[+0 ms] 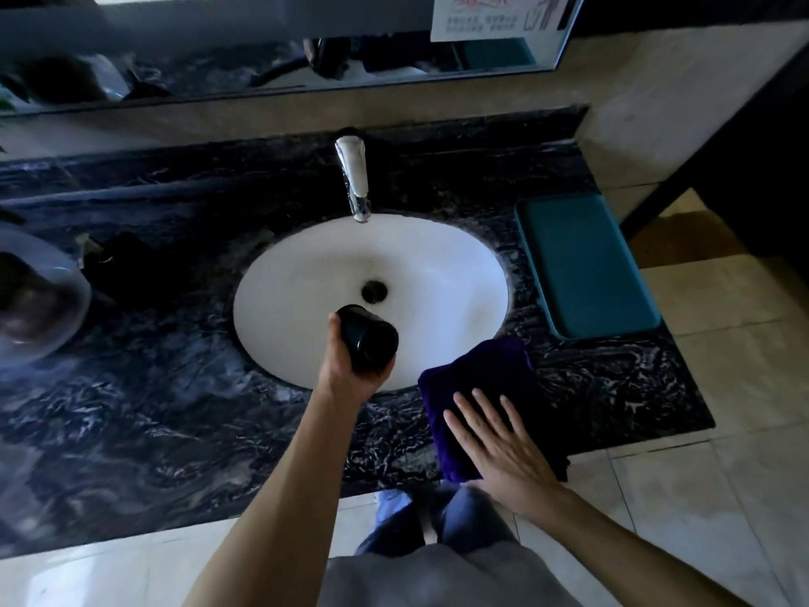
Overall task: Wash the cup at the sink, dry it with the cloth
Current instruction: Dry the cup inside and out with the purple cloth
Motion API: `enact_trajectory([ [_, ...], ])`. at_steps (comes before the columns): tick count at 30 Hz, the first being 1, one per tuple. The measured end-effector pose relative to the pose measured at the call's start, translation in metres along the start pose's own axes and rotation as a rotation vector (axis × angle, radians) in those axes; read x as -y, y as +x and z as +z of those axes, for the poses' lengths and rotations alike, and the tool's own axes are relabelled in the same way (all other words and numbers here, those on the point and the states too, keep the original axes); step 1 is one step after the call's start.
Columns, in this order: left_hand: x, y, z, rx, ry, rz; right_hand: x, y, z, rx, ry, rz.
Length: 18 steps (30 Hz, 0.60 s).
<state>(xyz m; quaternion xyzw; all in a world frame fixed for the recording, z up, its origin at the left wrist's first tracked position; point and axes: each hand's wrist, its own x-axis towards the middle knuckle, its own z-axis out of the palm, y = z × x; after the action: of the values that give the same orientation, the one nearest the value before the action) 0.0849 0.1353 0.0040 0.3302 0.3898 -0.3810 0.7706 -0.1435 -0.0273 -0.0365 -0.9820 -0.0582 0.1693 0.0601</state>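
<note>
The one camera sits on my head, looking down from close above my hands at the sink point(459, 265).

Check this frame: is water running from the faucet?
No, the chrome faucet shows no stream, while the left hand holds the black cup tilted over the white basin.

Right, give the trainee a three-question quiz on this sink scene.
1. True or false: water is visibly running from the tap.
2. Which hand holds the cup? A) left B) right
3. What lies under the right hand?

Key:
1. False; no stream shows.
2. A: the left hand grips it, tilted over the basin.
3. The purple cloth, on the counter beside the basin.
</note>
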Motion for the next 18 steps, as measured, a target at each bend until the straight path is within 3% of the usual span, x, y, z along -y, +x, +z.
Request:
enact_trajectory([
  [6,-0.001,-0.009,-0.007,-0.029,0.02,0.002,-0.002,-0.004,-0.005,-0.055,-0.011,-0.047],
  [8,-0.001,-0.01,-0.007,-0.031,0.012,0.015,0.0,-0.003,-0.011,-0.156,0.155,-0.017],
  [11,-0.003,-0.011,-0.005,-0.038,0.009,0.055,0.006,0.005,-0.035,-0.171,0.905,0.288],
  [15,-0.009,-0.018,0.003,-0.032,0.013,0.09,0.01,0.027,-0.077,-0.432,1.789,0.688],
  [18,-0.013,-0.026,0.013,0.001,0.084,0.155,0.009,0.046,-0.101,-0.505,2.094,0.724],
])
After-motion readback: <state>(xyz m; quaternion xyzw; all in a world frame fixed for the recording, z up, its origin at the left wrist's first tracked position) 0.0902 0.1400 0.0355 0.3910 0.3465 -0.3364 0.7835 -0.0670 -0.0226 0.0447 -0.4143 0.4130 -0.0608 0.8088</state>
